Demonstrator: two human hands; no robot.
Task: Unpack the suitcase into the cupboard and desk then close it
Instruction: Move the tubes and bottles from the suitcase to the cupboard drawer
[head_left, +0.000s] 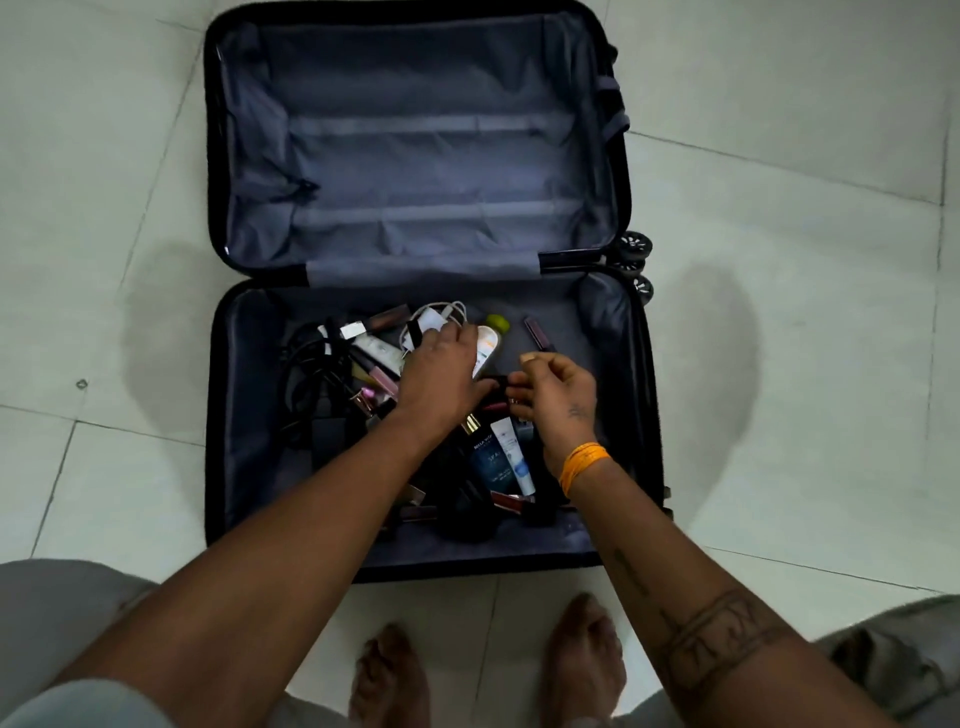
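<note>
Standing barefoot on the tiled floor (779, 364) at the near edge of the open suitcase (249, 467). Reaching with both hands into the near half, among loose toiletries: 2 tubes (511, 457) lying lengthwise just below the right hand (558, 400), a tangle of black cable (311, 374) to the left. Right fingers (524, 387) curled, apparently pinching a small dark item; cannot tell what. Left hand (441, 371) nearer the white charger (434, 319), fingers bent down over the pile touching it, grip unclear. Charger and its cord lying just beyond the left fingertips, so probably the left hand's pick. Far half of the case bare lining.
</note>
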